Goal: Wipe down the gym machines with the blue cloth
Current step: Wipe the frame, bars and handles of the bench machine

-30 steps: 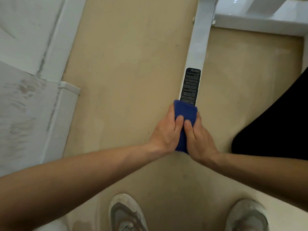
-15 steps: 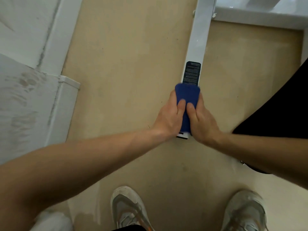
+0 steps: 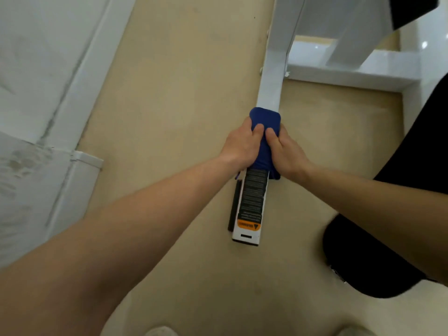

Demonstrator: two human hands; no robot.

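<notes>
On white bar [image 3: 271,88] — blue cloth [image 3: 265,117] | left hand [image 3: 240,146] grips its left side | right hand [image 3: 286,154] grips right side

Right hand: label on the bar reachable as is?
Likely yes. The label lies uncovered close by the right hand, nothing between; the hand grips the cloth, so it would slide back with it.

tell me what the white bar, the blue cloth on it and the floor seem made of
white bar: likely painted metal, smooth with a slight sheen; straight edges, flat faces.
blue cloth: soft fabric, possibly microfibre, matte; it folds and wraps round the bar.
floor: matte beige, perhaps vinyl or rubber, faintly scuffed; cannot tell which.
</notes>
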